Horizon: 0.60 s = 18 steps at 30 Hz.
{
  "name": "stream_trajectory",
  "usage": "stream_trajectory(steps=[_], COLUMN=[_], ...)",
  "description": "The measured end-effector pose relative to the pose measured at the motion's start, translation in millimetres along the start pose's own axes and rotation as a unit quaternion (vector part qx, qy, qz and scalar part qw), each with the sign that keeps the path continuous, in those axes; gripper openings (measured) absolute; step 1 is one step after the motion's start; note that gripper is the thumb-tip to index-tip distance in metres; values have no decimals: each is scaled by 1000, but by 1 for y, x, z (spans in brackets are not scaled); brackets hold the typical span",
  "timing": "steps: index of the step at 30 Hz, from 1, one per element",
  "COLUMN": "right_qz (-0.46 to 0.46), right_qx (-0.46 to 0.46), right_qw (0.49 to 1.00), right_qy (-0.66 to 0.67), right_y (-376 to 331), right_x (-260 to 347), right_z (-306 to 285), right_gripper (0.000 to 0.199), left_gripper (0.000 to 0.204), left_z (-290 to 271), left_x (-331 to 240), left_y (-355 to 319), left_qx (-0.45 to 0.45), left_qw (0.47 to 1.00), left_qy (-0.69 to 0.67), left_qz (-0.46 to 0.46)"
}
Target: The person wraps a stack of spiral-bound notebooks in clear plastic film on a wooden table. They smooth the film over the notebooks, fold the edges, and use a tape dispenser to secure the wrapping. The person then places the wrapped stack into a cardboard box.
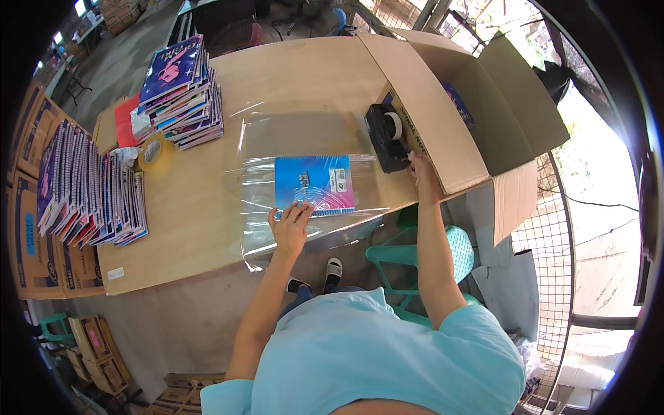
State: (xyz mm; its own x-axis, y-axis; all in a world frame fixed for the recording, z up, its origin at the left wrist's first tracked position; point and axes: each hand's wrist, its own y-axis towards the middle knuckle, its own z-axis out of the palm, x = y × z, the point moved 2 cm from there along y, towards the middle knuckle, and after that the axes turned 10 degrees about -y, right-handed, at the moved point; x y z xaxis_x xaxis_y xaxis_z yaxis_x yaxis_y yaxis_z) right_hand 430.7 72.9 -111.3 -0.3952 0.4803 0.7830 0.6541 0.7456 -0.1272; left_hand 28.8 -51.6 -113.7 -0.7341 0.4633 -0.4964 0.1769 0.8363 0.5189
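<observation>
A blue and pink spiral notebook (315, 183) lies on clear plastic film (259, 228) on the table. My left hand (290, 225) rests on the notebook's near edge, fingers outstretched and pressing on it and the film. Beyond it to the right stands a black tape dispenser (387, 142) with a roll of pale tape (393, 126). My right hand (423, 169) is at the dispenser's near end, beside the carton, with its fingertips pinched together. Whatever is between those fingertips is too small to make out.
A large open carton (443, 117) stands at the table's right, flaps spread, with a notebook inside. Stacked notebooks (183, 97) and a spiral-bound row (90, 187) occupy the left, near a yellow tape roll (156, 153). A green stool (456, 252) is beneath the right edge.
</observation>
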Motion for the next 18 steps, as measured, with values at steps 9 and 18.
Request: stream_trajectory(steps=[9, 18], right_qz=[281, -423], right_qx=[32, 450], right_qw=[818, 780], right_qy=[500, -103], right_y=[-29, -193], right_x=[-94, 134], right_z=[34, 73], right_gripper=[6, 25], left_gripper=[41, 41], left_z=[-3, -7], left_x=[-2, 6], left_y=[8, 5], left_qx=[13, 11], left_qw=[1000, 1000], left_qy=[-4, -2], left_qz=[14, 9])
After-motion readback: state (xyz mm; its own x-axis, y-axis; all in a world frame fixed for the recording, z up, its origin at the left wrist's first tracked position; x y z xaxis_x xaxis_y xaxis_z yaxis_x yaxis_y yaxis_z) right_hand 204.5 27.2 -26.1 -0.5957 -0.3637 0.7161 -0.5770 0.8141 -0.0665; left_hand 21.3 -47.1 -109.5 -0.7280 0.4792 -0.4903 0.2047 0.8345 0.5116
